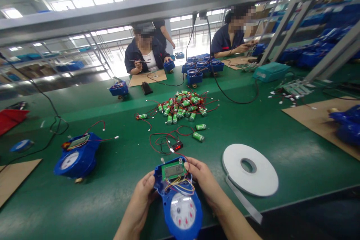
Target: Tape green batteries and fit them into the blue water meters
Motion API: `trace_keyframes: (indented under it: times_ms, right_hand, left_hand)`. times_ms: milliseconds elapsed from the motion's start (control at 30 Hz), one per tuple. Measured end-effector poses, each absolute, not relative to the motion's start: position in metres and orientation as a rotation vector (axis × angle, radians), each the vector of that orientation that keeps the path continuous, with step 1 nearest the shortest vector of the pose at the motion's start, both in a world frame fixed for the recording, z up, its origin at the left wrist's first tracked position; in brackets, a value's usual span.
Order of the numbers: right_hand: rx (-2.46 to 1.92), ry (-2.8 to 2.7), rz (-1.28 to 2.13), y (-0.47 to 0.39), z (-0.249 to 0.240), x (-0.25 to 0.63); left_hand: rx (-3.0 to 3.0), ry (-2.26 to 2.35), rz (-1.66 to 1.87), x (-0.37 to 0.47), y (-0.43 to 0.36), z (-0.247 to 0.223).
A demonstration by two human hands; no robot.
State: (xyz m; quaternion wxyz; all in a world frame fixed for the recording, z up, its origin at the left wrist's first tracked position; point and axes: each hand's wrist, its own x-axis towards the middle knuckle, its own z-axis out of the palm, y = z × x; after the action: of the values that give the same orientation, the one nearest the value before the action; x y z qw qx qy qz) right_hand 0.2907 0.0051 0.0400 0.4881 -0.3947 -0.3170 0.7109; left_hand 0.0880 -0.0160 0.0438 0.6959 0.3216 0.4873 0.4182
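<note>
A blue water meter (pixel 180 198) sits closest, at 6 o'clock, overhanging the near edge of the green table (pixel 112 180). The left hand (pixel 142 202) clasps its left flank with fingers curled shut against the plastic shell; the right hand (pixel 206 185) grips the right flank, fingers closed on the upper corner. Its top lies open, showing a small green circuit board (pixel 173 171) and a bundle of yellow, red and blue wires above a round white dial.

At 3 o'clock of the meter, just beside the right hand, a flat white tape roll (pixel 249 170) lies with a loose strip trailing toward the table edge. At 12 o'clock a small black tester (pixel 177 145) with red digits rests among looping red wires, and beyond it a heap of green batteries (pixel 182 107). At 9 o'clock, well apart, a second meter (pixel 77 155) stands on the smooth mat, with open green surface between. Brown cardboard (pixel 315 118) covers the 2 o'clock side. Two people (pixel 144 50) work across the table; what they hold is too small to tell.
</note>
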Motion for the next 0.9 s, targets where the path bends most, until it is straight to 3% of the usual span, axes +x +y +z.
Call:
trace_keyframes:
  times_ms: [900]
  right_hand:
    - [-0.948, -0.753, 1.722, 0.0028, 0.0433, 0.2908]
  left_hand:
    - [0.712, 1.101, 0.947, 0.0886, -0.0155, 0.04]
